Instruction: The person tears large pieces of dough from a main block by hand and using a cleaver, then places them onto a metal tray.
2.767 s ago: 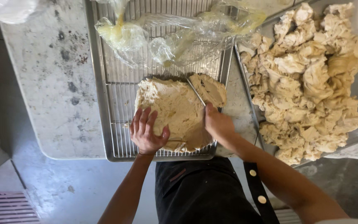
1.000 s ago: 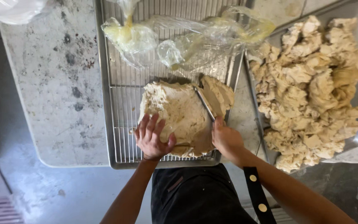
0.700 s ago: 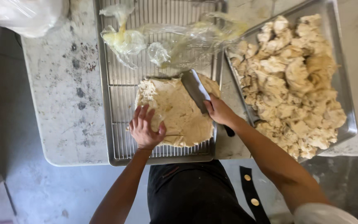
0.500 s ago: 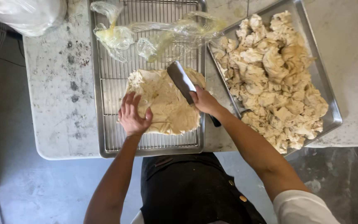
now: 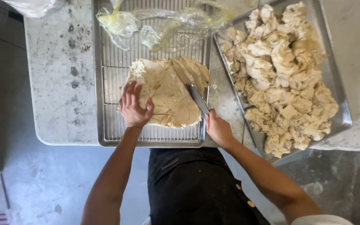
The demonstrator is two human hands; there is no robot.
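A flat slab of pale dough [image 5: 167,91] lies on a wire rack in a metal tray [image 5: 105,83]. My left hand [image 5: 134,107] presses flat on the slab's left edge, fingers spread. My right hand [image 5: 218,129] grips a knife [image 5: 194,91] whose blade lies in the dough near the slab's right side. A narrow strip of dough [image 5: 196,71] lies to the right of the blade, parted from the main slab.
A second metal tray [image 5: 342,112] at the right holds several torn dough chunks [image 5: 284,71]. Crumpled clear plastic wrap [image 5: 159,25] lies at the rack's far end. The trays rest on a worn grey table [image 5: 59,83]; my dark apron [image 5: 196,187] is below its front edge.
The knife, lifted above the slab half a second ago, has come down into the dough near its right side. My left hand stays pressed on the slab. The camera view shifted.
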